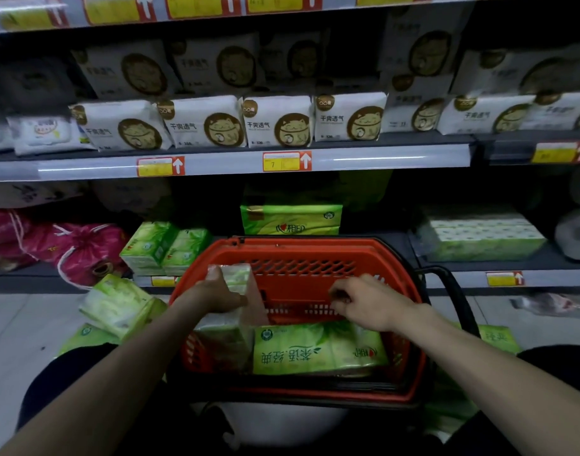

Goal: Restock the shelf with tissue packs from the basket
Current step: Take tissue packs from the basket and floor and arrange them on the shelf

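A red plastic basket [302, 255] sits in front of me below the shelf. Inside it lies a wide green tissue pack [315, 352] with its print upside down. My left hand [216, 292] grips a pale green tissue pack [237, 274] that stands upright at the basket's left side. My right hand [369, 302] hovers over the basket's middle with its fingers curled and nothing in them. On the low shelf [473, 269] behind the basket stand more green tissue packs [165, 246] and one larger green pack [290, 220].
Loose green packs [117, 304] lie on the floor at the left. Pink drawstring bags [84, 248] fill the low shelf's left end, wrapped paper rolls [479, 235] its right. The basket's black handle [459, 294] arcs at the right. White cat-print packs [275, 121] line the upper shelf.
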Demonstrator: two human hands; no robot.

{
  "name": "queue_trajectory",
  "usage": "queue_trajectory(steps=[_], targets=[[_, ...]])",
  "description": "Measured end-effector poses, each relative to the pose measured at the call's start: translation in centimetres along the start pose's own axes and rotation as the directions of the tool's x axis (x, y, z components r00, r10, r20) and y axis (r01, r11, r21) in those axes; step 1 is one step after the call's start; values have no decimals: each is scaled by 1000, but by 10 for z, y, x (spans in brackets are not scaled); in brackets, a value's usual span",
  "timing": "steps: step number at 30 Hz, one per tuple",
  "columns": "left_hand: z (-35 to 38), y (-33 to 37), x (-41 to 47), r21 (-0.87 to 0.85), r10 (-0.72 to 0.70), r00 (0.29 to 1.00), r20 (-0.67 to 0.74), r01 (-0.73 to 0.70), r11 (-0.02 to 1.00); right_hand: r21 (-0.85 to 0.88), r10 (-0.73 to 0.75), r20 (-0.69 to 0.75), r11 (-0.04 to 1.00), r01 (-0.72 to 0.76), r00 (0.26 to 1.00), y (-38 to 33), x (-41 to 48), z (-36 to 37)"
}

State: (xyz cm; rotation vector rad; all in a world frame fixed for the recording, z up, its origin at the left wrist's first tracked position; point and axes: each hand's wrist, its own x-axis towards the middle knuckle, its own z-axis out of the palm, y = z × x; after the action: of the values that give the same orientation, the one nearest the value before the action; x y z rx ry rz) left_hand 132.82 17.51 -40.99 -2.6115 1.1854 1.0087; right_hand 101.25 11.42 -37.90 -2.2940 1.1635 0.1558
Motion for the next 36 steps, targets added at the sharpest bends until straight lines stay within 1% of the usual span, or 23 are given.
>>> queue_trajectory(steps=[2,3,5,7,8,9,11,12,13,14,15,17,18,20,24,32,34,36], targets=[[6,-2,0,7,2,1000,-10,-2,1000,-19,15,53,1000,-14,998,0,2,1],[9,-2,-3,39,12,1000,-9,-12,999,-34,35,72,999,-33,997,2,1,3],[15,1,-8,165,44,999,-19,-40,986,-71,74,113,995,-66,991,8,-1,10],[19,7,-15,305,131,987,-88,-99,947,-85,106,175,992,-92,979,17,-2,19],[21,11,-20,362,202,972,-122,-146,921,-77,117,205,992,-103,972,20,-1,22],[23,16,-25,417,287,947,-146,-204,886,-73,123,226,991,-109,966,24,0,26],[29,27,-36,535,465,871,-155,-322,781,-112,135,250,988,-110,959,32,2,34],[35,34,-39,586,540,832,-126,-377,717,-151,140,263,983,-102,954,36,4,38],[42,40,-40,614,596,800,-64,-440,656,-191,143,281,977,-91,949,38,4,41],[51,46,-37,607,621,784,26,-506,613,-222,142,303,972,-75,942,39,4,44],[61,51,-34,580,612,781,125,-558,594,-254,139,328,966,-55,934,38,4,47],[78,57,-27,535,544,794,273,-595,600,-325,134,371,946,-7,919,37,5,54],[84,58,-26,529,518,794,318,-602,599,-354,135,381,935,10,915,37,6,58],[96,57,-25,540,486,797,358,-601,589,-401,145,384,916,23,912,39,10,64],[108,50,-21,543,462,808,366,-589,599,-438,177,388,899,12,904,42,19,70],[102,48,-20,509,537,775,332,-627,590,-433,197,395,901,-8,897,33,20,63],[92,50,-22,487,581,757,300,-645,589,-410,203,390,912,-28,898,33,20,55],[78,50,-24,479,625,746,230,-645,595,-368,204,363,928,-61,909,34,20,44]])
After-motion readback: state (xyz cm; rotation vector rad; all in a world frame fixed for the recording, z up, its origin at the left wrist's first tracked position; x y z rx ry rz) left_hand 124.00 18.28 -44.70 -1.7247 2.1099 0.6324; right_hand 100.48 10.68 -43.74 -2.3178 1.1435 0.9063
